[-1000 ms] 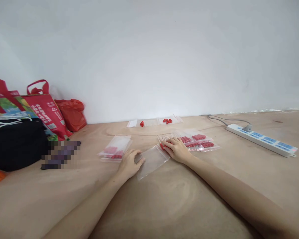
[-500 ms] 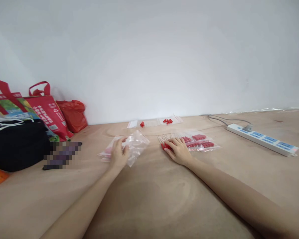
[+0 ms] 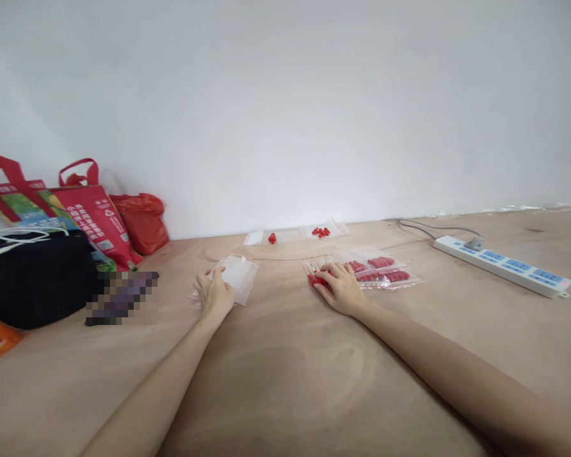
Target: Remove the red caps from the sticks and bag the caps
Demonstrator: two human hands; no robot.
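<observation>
My left hand has its fingers curled at the near left edge of a clear zip bag. That bag lies over a small stack whose red contents are now covered. To the right, my right hand rests on the table with its fingers spread over small red pieces, partly hidden beneath them. Thin pale lines, perhaps fanned bag edges, show just beyond those fingertips. Beside this hand lie several flat zip bags filled with red pieces.
Near the wall, red pieces lie on clear bags. A white power strip with a plug and grey cable lies at right. Red shopping bags, a red plastic bag, a black bag and a pixelated dark item stand at left.
My left hand has carried a clear bag from the middle leftward onto the left stack, where the bag now lies flatter. My right hand has stayed in place over the red pieces.
</observation>
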